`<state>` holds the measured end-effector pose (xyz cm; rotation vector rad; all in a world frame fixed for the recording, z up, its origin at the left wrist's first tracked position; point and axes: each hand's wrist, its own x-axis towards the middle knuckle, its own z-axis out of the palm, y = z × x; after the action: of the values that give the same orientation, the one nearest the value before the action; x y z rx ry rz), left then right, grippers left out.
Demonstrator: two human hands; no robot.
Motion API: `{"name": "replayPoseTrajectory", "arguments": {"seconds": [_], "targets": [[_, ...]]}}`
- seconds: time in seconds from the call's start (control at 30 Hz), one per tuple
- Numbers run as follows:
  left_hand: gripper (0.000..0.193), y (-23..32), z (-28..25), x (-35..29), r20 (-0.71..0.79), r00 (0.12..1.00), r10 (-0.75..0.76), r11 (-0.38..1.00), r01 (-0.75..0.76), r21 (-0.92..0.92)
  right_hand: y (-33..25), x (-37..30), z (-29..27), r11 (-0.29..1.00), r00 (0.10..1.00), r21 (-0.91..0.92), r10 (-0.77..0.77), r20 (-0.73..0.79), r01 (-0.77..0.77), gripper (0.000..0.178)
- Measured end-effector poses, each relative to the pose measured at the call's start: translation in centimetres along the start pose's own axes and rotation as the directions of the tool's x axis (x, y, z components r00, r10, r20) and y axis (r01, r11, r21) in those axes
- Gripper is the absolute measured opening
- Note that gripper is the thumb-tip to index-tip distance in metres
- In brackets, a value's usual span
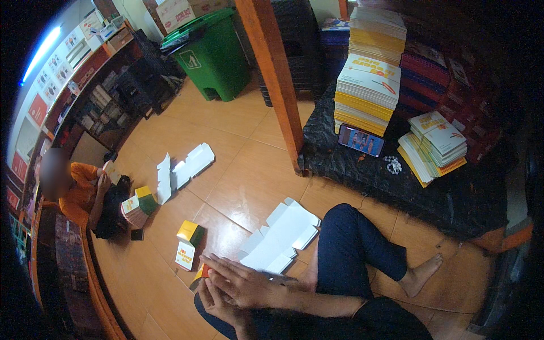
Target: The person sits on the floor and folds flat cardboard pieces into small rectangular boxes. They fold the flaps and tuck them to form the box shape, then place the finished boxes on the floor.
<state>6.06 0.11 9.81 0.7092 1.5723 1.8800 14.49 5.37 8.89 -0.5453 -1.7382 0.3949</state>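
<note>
Above my lap my two hands are close together around a small red and yellow carton box [198, 277], most of which they hide. My right hand [249, 285] lies on top, its fingers long and pressed together over the box. Below it my left hand [217, 303] has its fingers bent up against the same box. Just beyond them stand a folded box with a yellow and green top [190, 232] and a white box with orange print [185, 255]. A stack of flat white unfolded cartons [277, 238] lies on the floor beside my knee.
At the left another person in orange [79, 190] sits by a row of boxes [137, 208] and more flat cartons [184, 170]. To the right, a black-covered platform [340, 164] bears tall carton stacks [367, 85] and a phone [361, 140]. An orange post [277, 79] and green bin [212, 59] stand ahead.
</note>
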Motion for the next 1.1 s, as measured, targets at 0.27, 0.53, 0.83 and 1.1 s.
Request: {"name": "replayPoseTrajectory", "arguments": {"seconds": [0.27, 0.53, 0.83, 1.1], "targets": [[0.092, -1.1, -0.9, -0.6, 0.544, 0.729, 0.415, 0.792, -0.584, 0.179, 0.2, 0.7, -3.7, 0.768, 0.821, 0.340, 0.400, 0.406, -0.543, 0.053], [0.044, -4.3, -5.2, 2.6, 0.403, 0.716, 0.571, 0.535, -0.696, 0.478, -1.0, 1.2, -3.5, 0.660, 0.764, 0.443, 0.638, 0.098, -0.607, 0.021], [0.027, -1.6, -3.2, 1.3, 0.112, 0.989, 0.094, 0.995, -0.091, -0.030, 0.3, 0.4, -2.5, 0.957, 0.993, 0.285, 0.032, 0.112, -0.063, 0.039], [0.028, -0.3, -1.9, 0.6, 0.130, 0.991, 0.033, 0.997, -0.042, 0.066, 0.4, -0.3, -1.3, 0.990, 0.999, 0.135, 0.048, 0.003, -0.048, 0.035]]}}
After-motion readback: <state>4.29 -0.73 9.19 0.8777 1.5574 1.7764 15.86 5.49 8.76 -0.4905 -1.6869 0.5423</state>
